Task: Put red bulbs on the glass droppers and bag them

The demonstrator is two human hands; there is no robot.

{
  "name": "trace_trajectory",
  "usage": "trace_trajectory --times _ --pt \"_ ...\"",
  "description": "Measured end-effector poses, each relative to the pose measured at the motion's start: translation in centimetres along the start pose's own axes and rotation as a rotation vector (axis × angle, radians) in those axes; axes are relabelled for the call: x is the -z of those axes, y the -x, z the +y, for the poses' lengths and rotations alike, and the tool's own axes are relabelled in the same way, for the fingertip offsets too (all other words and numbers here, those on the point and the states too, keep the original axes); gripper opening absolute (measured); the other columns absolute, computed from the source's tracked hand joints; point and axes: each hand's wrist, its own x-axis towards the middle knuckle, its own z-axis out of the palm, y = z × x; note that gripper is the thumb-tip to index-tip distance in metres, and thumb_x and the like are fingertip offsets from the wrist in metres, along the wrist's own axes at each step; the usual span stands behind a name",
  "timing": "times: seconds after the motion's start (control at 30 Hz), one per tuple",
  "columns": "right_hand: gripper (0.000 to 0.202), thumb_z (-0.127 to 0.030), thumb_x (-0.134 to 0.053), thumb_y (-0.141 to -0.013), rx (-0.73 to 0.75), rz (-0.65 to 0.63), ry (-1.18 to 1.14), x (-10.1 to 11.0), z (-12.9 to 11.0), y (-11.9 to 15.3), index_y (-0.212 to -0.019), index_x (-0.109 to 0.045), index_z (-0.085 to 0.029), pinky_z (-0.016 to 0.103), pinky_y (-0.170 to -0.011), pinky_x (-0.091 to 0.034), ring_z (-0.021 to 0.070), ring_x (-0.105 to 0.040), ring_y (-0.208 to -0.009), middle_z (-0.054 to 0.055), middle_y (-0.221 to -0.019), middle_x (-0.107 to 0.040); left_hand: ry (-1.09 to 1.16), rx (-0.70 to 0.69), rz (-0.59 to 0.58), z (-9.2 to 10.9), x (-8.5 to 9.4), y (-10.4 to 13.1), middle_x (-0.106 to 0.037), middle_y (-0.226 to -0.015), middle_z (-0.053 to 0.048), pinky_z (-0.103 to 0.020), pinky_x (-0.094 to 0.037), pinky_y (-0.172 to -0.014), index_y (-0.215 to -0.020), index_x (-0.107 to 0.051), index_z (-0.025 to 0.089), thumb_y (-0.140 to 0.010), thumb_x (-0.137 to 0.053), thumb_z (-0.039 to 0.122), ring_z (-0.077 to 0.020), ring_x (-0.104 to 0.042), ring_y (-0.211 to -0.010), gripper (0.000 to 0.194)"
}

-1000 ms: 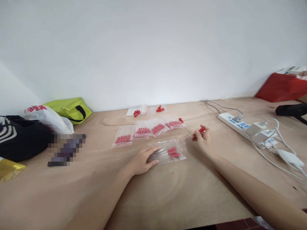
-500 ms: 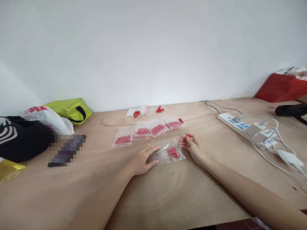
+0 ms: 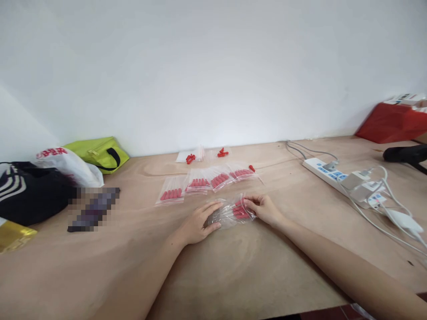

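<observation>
A clear zip bag (image 3: 228, 213) lies on the table between my hands, with several red pieces (image 3: 240, 212) at its right end. My left hand (image 3: 201, 222) rests on the bag's left end, fingers and thumb apart. At the bag's right opening, my right hand (image 3: 260, 208) pinches near the red pieces; whether it grips a piece or the bag's edge is too small to tell. Beyond them is a row of filled bags, among them one at the left (image 3: 171, 190) and one at the right (image 3: 242, 172). A single red piece (image 3: 251, 168) lies beside the right one.
Loose red pieces sit on bags at the back (image 3: 190, 158). A power strip (image 3: 322, 170) with chargers and cables is on the right, near a red bag (image 3: 392, 122). At left are a green bag (image 3: 98, 153), a black bag (image 3: 31, 191) and a blurred dark object (image 3: 95, 210).
My right hand has moved left onto the bag's opening with the red piece it held beside the bag. The bag's right end is now lifted and crumpled. My left hand has stayed put.
</observation>
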Motion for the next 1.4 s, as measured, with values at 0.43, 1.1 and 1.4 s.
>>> trace_trajectory --times 0.43,1.1,1.4 --pt "0.018 -0.027 -0.054 -0.069 0.07 0.638 0.723 6.1 -1.0 -6.6 -0.08 -0.059 -0.015 0.025 -0.06 -0.043 0.0153 -0.058 -0.067 0.006 -0.073 -0.063 0.019 -0.029 -0.006 -0.6 -0.3 -0.1 -0.038 -0.135 -0.004 -0.04 -0.033 -0.101 -0.122 -0.047 0.028 -0.083 -0.05 0.035 -0.0219 -0.038 -0.122 0.04" --pt "0.05 -0.025 -0.048 -0.069 0.091 0.623 0.264 7.1 -1.0 -4.8 -0.115 -0.029 -0.017 0.025 -0.045 -0.043 0.0134 -0.051 -0.047 -0.006 -0.059 -0.049 0.028 -0.006 -0.014 -0.4 -0.2 -0.1 -0.039 -0.135 -0.004 -0.039 -0.034 -0.1 -0.119 -0.049 0.026 -0.082 -0.051 0.034 -0.0214 -0.04 -0.12 0.037" --pt "0.04 -0.03 -0.054 -0.068 0.15 0.576 -0.033 3.1 0.8 -2.8 -0.097 -0.029 -0.025 0.027 -0.047 -0.05 0.0131 -0.055 -0.05 -0.007 -0.064 -0.048 0.033 -0.008 -0.019 -0.5 -0.2 -0.1 -0.038 -0.135 -0.004 -0.04 -0.034 -0.1 -0.12 -0.048 0.027 -0.083 -0.05 0.035 -0.0214 -0.039 -0.121 0.037"
